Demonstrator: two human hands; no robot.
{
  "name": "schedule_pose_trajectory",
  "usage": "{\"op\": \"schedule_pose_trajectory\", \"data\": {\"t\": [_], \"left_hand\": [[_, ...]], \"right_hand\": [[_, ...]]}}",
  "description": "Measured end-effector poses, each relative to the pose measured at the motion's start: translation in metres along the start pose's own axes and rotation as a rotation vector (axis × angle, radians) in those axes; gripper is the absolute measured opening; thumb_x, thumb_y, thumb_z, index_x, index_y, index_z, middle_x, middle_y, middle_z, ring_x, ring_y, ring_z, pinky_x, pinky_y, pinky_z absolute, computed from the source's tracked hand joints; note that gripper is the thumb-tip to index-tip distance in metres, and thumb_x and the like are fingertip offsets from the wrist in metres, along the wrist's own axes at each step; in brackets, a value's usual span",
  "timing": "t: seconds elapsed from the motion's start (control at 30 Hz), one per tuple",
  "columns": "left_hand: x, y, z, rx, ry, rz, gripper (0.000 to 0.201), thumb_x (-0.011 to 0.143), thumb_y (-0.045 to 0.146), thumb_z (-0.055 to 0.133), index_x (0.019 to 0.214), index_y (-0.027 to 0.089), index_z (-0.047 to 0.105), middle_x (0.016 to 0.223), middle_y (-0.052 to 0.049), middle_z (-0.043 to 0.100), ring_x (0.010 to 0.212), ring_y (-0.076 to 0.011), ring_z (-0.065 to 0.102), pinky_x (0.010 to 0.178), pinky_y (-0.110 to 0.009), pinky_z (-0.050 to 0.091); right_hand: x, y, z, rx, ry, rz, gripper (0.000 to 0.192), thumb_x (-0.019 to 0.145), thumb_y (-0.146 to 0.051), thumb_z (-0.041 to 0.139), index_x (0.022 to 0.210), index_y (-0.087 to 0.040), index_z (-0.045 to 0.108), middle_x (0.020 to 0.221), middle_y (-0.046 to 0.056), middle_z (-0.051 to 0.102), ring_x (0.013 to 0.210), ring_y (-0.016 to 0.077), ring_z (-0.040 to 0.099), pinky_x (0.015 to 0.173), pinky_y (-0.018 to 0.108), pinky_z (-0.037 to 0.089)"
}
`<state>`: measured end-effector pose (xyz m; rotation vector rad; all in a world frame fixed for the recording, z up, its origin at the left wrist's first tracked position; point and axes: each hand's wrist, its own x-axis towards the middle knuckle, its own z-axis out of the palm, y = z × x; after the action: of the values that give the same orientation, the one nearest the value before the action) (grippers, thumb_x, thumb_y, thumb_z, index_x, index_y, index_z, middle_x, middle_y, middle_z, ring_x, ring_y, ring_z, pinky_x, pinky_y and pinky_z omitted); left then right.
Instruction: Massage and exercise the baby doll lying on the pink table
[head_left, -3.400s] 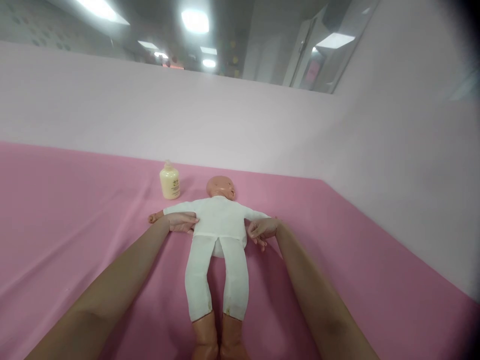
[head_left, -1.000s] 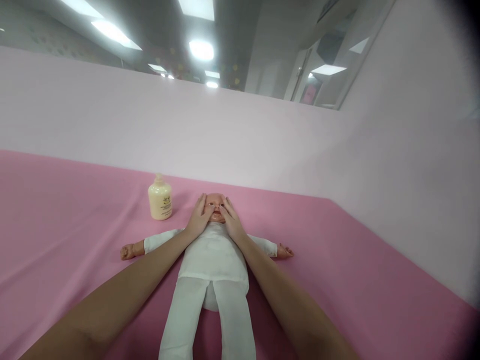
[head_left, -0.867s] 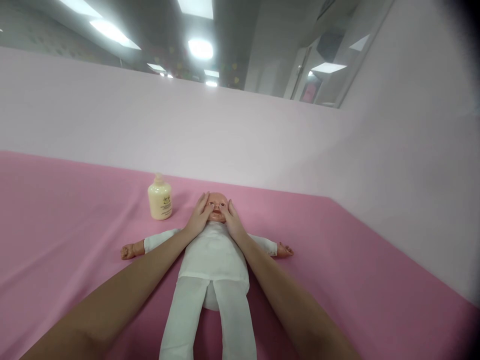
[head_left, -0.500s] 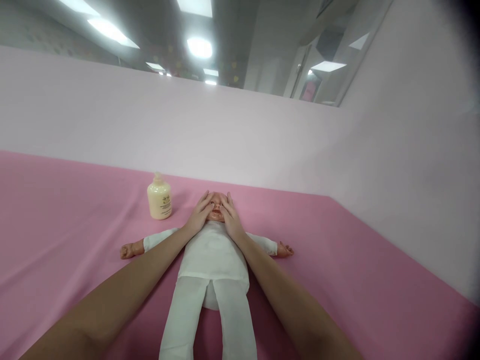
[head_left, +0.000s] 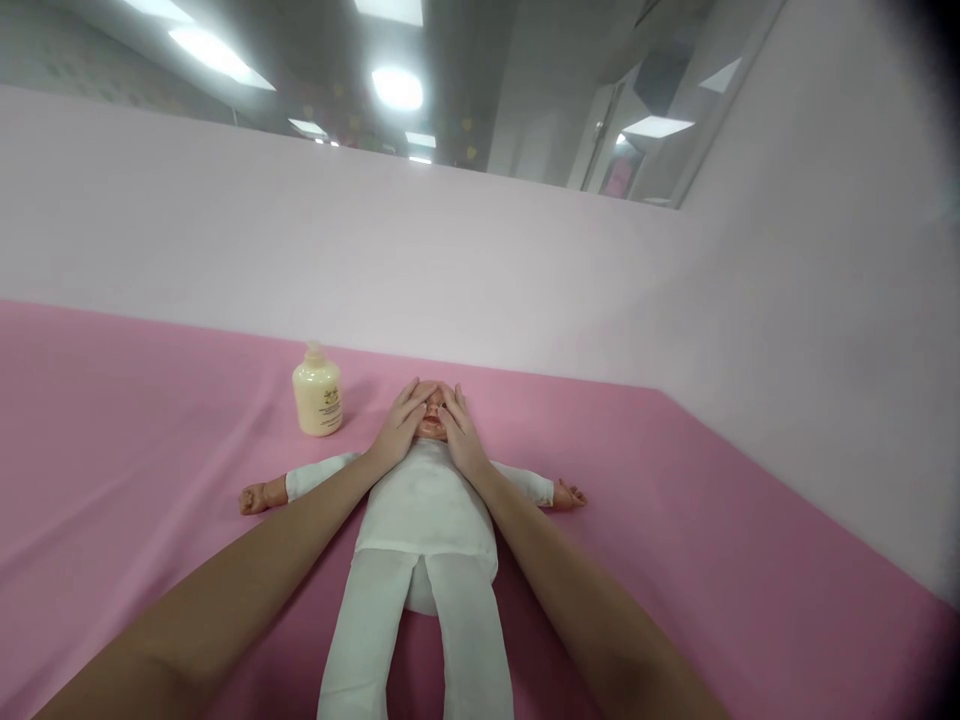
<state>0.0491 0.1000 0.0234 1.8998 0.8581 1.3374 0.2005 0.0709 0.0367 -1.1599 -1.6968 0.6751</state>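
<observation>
A baby doll [head_left: 427, 505] in a white top and trousers lies on its back, its arms spread to both sides and its head away from me. My left hand [head_left: 397, 432] rests along one side of the doll's face, fingers stretched out and some reaching over the brow. On the opposite side, my right hand [head_left: 463, 436] lies against the face in the same way, its fingers extended. Between the hands the doll's mouth, nose and chin show, while its cheeks are mostly covered. Neither hand grasps anything.
A pale yellow pump bottle [head_left: 318, 400] stands left of the doll's head. Pink cloth [head_left: 675, 560] covers the surface below. Behind it rises a pale wall [head_left: 450, 270] with a mirror or window [head_left: 465, 80] above, and another pale wall [head_left: 847, 330] borders the right.
The fingers of both hands have slid slightly inward over the doll's brow, the fingertips now closer together. The doll and bottle stay in place.
</observation>
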Motion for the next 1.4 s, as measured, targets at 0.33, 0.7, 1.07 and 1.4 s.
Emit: {"op": "schedule_pose_trajectory", "data": {"t": [0.33, 0.7, 1.07, 1.4], "left_hand": [[-0.001, 0.005, 0.005, -0.069, 0.116, -0.283, 0.067, 0.094, 0.042, 0.043, 0.152, 0.014, 0.025, 0.16, -0.011, 0.021, 0.148, -0.0219, 0.018, 0.122, -0.037, 0.014], [0.001, 0.008, -0.002, -0.081, 0.003, -0.027, 0.046, 0.093, 0.037, 0.042, 0.135, 0.023, 0.055, 0.154, -0.004, 0.036, 0.148, -0.0198, 0.018, 0.122, -0.036, 0.016], [0.005, 0.004, 0.0, -0.325, 0.074, -0.261, 0.068, 0.083, 0.038, 0.058, 0.146, 0.02, 0.04, 0.157, -0.007, 0.031, 0.145, -0.0265, 0.026, 0.119, -0.037, 0.023], [0.003, 0.002, -0.003, -0.003, -0.041, -0.076, 0.053, 0.093, 0.036, 0.041, 0.143, 0.021, 0.045, 0.16, -0.003, 0.026, 0.15, -0.0211, 0.009, 0.122, -0.039, 0.007]], "right_hand": [[0.004, 0.015, 0.002, 0.244, 0.064, 0.296, 0.095, 0.084, -0.061, 0.051, 0.155, -0.018, 0.005, 0.161, 0.005, 0.018, 0.149, 0.0221, 0.02, 0.121, 0.04, 0.02], [0.0, 0.001, 0.001, 0.114, 0.032, -0.07, 0.053, 0.094, -0.047, 0.039, 0.144, -0.032, 0.041, 0.156, -0.005, 0.031, 0.15, 0.0155, 0.008, 0.123, 0.037, 0.007], [0.011, 0.023, -0.001, 0.264, 0.063, 0.121, 0.073, 0.085, -0.047, 0.053, 0.151, -0.03, 0.027, 0.159, -0.001, 0.024, 0.147, 0.0188, 0.02, 0.121, 0.038, 0.019], [0.0, 0.009, 0.0, 0.066, 0.052, -0.071, 0.06, 0.092, -0.056, 0.041, 0.145, -0.03, 0.04, 0.161, -0.004, 0.019, 0.15, 0.017, 0.011, 0.123, 0.037, 0.007]]}}
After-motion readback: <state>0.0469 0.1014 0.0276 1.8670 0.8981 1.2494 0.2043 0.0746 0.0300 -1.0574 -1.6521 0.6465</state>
